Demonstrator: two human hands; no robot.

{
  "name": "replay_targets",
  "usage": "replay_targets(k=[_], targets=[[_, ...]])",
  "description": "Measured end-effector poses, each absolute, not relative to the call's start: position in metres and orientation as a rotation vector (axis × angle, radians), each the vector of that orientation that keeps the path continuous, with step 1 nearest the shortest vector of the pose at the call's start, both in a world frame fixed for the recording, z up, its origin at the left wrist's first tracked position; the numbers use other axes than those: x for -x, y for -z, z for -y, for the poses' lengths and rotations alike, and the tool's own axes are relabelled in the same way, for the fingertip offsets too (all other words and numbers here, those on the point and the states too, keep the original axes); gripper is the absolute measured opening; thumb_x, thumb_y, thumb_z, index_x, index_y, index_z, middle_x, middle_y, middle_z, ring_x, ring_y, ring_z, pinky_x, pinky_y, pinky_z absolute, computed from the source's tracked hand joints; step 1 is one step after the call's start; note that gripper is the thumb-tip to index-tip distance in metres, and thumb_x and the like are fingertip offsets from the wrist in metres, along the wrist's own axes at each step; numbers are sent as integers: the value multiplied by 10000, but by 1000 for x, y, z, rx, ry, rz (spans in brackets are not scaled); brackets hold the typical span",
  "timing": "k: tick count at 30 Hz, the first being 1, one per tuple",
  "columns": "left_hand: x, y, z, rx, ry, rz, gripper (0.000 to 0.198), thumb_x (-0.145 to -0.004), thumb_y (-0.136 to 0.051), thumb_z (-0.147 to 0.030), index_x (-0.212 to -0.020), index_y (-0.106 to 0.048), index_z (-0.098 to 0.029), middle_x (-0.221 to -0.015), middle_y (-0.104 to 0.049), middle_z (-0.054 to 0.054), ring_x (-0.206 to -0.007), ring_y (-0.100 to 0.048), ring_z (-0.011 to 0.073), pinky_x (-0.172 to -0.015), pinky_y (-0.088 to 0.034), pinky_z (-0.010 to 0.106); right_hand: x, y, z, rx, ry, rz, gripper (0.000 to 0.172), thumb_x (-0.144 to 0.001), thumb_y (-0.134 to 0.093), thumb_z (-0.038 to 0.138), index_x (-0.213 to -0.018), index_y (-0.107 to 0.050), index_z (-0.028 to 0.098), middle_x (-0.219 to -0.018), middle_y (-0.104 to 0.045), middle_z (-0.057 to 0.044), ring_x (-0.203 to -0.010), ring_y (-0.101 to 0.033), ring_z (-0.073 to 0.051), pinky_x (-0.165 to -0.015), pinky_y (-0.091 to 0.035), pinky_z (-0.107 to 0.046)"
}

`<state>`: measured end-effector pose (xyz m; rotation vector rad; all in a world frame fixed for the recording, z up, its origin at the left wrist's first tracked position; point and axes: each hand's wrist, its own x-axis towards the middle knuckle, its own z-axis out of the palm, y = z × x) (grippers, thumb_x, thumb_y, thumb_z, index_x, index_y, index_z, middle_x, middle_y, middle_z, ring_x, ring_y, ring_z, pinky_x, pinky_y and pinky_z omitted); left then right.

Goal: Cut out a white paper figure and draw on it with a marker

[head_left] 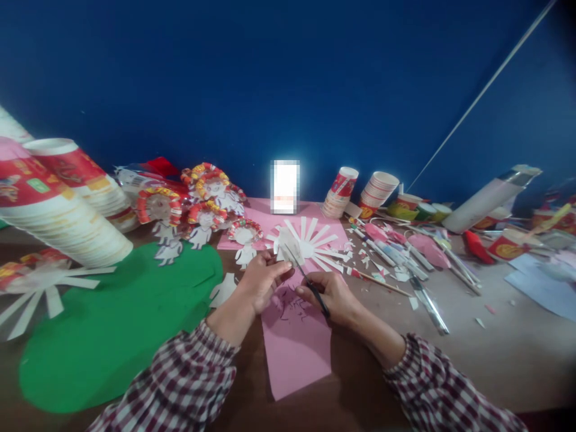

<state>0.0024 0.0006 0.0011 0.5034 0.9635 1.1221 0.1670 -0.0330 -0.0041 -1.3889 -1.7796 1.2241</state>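
Note:
My right hand is closed round the dark handles of a pair of scissors, whose blades point up and left. Between the thumb and fingers of my left hand is a small white paper piece, and the blades meet it. Under both hands lies a pink paper sheet with dark thin scraps or marks on it. Just behind the held piece spreads a paper cup cut into white strips. A white paper body shape lies beside my left wrist.
Paper figures with red curled rings stand left of centre, behind a green paper shape. Stacked paper cups lean at far left; more cup stacks stand at the back. Markers, a cutter knife and scraps lie right.

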Motion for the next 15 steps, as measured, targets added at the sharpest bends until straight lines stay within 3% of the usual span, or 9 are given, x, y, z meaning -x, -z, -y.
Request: replay_targets(k=[15], targets=[[-7, -2, 1, -478, -1155, -932, 259, -625, -702, -1, -780, -552, -143, -703, -656, 19, -638, -644, 124, -631, -543, 250, -166, 1, 33, 1420, -1197, 1785, 340, -763, -658, 456, -655, -559, 149, -528, -393, 49, -505, -337, -82, -455, -257, -196]])
